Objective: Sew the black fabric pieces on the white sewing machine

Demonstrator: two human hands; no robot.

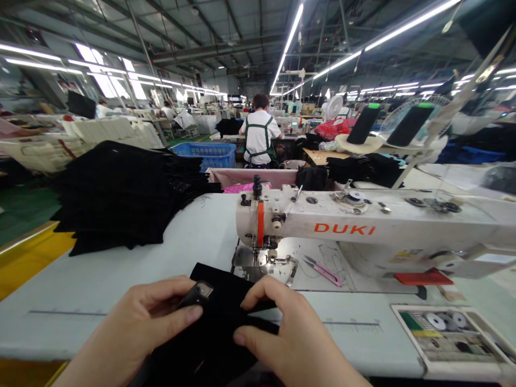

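Observation:
A piece of black fabric hangs over the front edge of the sewing table, its far end lying just before the needle area of a white sewing machine. My left hand pinches the fabric's left side, where a rolled dark part shows a small pale square patch; I cannot tell what the patch is. On the right, my right hand grips the same fabric between thumb and fingers. Pink-handled thread snips lie on the machine bed, beyond my right hand.
A tall stack of black fabric pieces stands at the table's left. At the right front, a tray holds bobbins. Behind the machine are two black thread cones, a blue basket and a seated person facing away.

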